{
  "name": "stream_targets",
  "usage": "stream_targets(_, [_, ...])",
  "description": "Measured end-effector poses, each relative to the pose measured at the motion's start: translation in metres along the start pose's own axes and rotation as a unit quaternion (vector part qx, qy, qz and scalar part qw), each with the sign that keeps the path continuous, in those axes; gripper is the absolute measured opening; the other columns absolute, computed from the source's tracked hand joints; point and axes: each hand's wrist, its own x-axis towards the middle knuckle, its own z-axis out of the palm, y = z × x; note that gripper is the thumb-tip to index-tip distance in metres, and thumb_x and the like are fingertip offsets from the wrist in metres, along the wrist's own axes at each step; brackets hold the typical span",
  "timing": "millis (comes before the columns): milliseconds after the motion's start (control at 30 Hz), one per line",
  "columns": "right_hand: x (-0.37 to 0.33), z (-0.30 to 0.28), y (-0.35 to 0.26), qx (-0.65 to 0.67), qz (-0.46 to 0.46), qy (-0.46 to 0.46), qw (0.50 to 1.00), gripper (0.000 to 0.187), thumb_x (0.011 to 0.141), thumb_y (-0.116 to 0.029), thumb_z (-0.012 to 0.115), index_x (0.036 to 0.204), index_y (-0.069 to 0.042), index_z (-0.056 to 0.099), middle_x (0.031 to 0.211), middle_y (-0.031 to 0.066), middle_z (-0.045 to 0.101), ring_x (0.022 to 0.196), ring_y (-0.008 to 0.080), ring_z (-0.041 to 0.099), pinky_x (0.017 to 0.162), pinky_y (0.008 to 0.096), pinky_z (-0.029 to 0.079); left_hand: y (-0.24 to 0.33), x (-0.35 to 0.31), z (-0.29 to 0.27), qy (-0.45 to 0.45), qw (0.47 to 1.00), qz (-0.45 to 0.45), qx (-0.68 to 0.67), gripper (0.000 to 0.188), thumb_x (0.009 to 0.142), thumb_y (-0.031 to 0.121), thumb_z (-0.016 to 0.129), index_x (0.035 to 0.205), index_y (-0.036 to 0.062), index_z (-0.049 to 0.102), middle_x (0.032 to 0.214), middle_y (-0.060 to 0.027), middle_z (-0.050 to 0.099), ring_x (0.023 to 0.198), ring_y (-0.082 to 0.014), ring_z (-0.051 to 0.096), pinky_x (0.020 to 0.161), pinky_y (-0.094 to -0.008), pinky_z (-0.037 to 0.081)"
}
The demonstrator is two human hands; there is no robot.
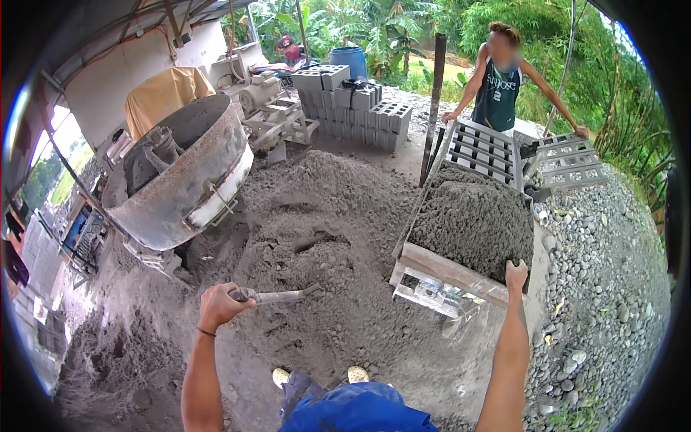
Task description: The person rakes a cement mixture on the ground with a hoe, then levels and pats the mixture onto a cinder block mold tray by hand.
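My left hand (pixel 222 306) is wrapped round the grip of a shovel (pixel 277 296). Its shaft points right, and its far end meets the heap of grey sandy mix (pixel 309 237), so the blade hardly shows. At the near right corner of a table-like trough (pixel 453 276), my right hand (pixel 516 275) is closed against the edge of the damp grey mix (pixel 471 216). What lies inside those fingers is hidden. The mix is mounded in the trough, up against a barred metal mould (pixel 484 153) at the far end.
A large round mixer drum (pixel 183 183) stands left of the heap. Stacked hollow blocks (pixel 353 119) and a blue barrel (pixel 348 63) are behind it. Beyond the trough a co-worker (pixel 497 86) leans with hands on the mould and a block rack (pixel 568 162). Gravel (pixel 597 288) covers the right side.
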Motion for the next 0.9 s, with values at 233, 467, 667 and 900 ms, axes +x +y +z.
stream_targets(233, [0.007,0.014,0.014,-0.055,0.006,0.129,0.99,0.042,0.08,-0.017,0.062,0.117,0.005,0.062,0.105,0.0298,0.066,0.102,0.0447,0.062,0.09,0.049,0.049,0.005,0.001,0.002,0.005,1.0,0.005,-0.005,0.046,0.063,0.052,0.083,0.081,0.0108,0.072,0.075,-0.0123,0.07,0.076,-0.0336,0.068,0.07,-0.0444,0.051])
stream_targets(467, [-0.018,0.012,-0.026,-0.091,0.054,0.171,0.98,0.042,0.081,-0.011,0.063,0.119,0.007,0.06,0.103,0.0292,0.067,0.097,0.0451,0.064,0.085,0.0497,0.05,0.01,-0.007,-0.001,0.007,1.0,-0.006,-0.008,0.043,0.063,0.05,0.083,0.081,0.0121,0.073,0.076,-0.012,0.07,0.076,-0.0336,0.068,0.07,-0.0434,0.052])
stream_targets(667, [-0.028,0.006,-0.048,-0.095,0.056,0.127,0.986,0.041,0.083,-0.016,0.063,0.118,0.006,0.061,0.106,0.0277,0.067,0.099,0.0437,0.064,0.087,0.049,0.05,0.0,-0.004,0.001,0.022,1.0,0.003,-0.003,0.042,0.063,0.049,0.082,0.081,0.0116,0.072,0.076,-0.0118,0.07,0.076,-0.0337,0.068,0.069,-0.0431,0.051])
stream_targets(900, [-0.019,0.015,-0.029,-0.093,0.044,0.13,0.986,0.039,0.084,-0.016,0.061,0.118,0.002,0.063,0.108,0.0267,0.067,0.103,0.0426,0.064,0.09,0.0489,0.049,0.001,-0.001,-0.004,0.007,1.0,-0.017,-0.019,0.044,0.063,0.05,0.081,0.082,0.0111,0.073,0.078,-0.0124,0.071,0.079,-0.0326,0.068,0.073,-0.0434,0.051])
